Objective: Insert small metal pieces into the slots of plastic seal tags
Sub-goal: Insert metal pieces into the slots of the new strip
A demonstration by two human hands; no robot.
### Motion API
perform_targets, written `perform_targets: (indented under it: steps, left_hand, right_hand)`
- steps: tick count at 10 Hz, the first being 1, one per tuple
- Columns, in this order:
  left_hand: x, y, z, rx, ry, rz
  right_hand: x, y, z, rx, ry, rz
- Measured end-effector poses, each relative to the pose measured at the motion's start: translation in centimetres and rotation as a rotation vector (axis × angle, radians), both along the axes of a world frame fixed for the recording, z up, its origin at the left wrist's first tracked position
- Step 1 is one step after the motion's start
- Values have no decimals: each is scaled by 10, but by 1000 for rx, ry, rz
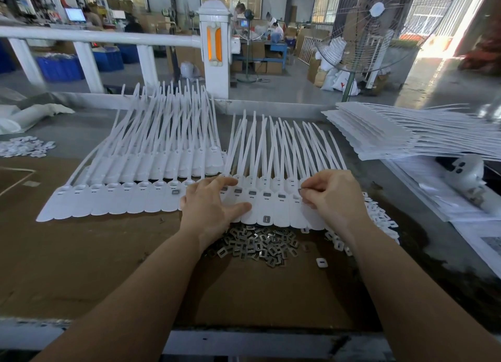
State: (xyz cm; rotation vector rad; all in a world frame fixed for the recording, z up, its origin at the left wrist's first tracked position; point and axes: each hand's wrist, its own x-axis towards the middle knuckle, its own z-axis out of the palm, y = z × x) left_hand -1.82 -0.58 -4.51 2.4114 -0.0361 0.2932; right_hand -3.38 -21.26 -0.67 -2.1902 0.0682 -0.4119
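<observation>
Six seal tags [280,208] show metal pieces [238,190]; right hand [332,196] pinches one

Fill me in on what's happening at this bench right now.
A person is fitting small metal pieces into white plastic seal tags laid in a row on cardboard. The right hand pinches what looks like a metal piece at a tag near the row's right end, while the left hand rests on the row, fingers spread. Several tags between the hands already show grey inserts; most tags to the left look empty. A heap of loose metal pieces lies just in front, and a stack of more tags sits at the far right.
</observation>
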Motion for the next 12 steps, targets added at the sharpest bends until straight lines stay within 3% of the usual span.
perform_targets:
  steps: [5, 8, 12]
  left_hand:
    - [1, 0, -1, 11, -12, 5]
    - [2, 0, -1, 17, -16, 3]
    - [0, 1, -1, 19, -14, 4]
  right_hand:
    - [11, 0, 5, -238, 134, 46]
    - [18, 2, 3, -228, 177, 14]
    - [2, 4, 3, -226, 5, 28]
